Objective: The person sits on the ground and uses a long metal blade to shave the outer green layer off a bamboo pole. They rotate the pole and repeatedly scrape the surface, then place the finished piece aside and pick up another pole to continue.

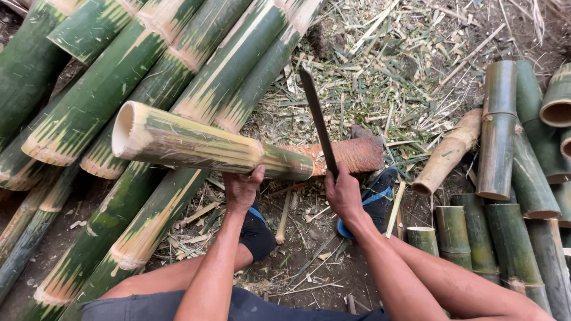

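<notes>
While your left hand [241, 189] wraps its fingers [257, 175] around the underside of the bamboo section [196, 142], you keep it level, its near end propped on the reddish log [357, 154] as a chopping block. Your right hand [344, 193] is closed tight on the machete [318, 119], blade raised above that supported end. Long green bamboo culms [95, 95] lie stacked behind it.
</notes>
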